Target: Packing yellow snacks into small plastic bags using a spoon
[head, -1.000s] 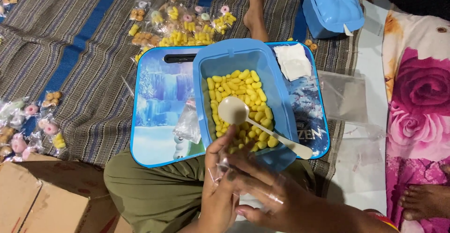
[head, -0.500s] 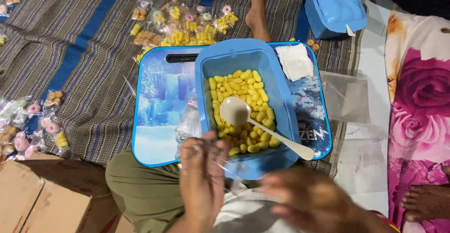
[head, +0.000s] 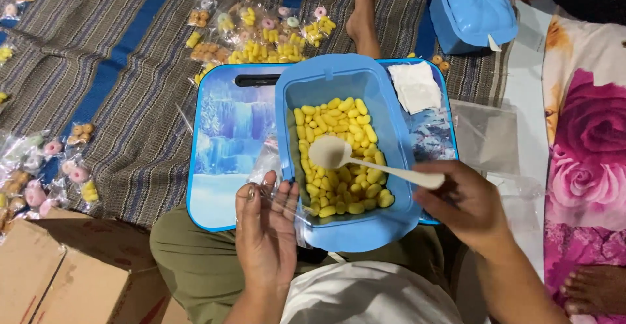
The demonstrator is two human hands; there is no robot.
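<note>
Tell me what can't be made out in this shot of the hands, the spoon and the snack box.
All in the head view:
- Spoon handle end: covered by the right hand.
- Clear bag: see-through, partly behind the left hand; whether its mouth is open is unclear.
- Near inner wall of the blue box: hidden by its rim.
- Small filled packets on the mat: too small to count pieces.
- Second blue box: cut off by the top edge.
</note>
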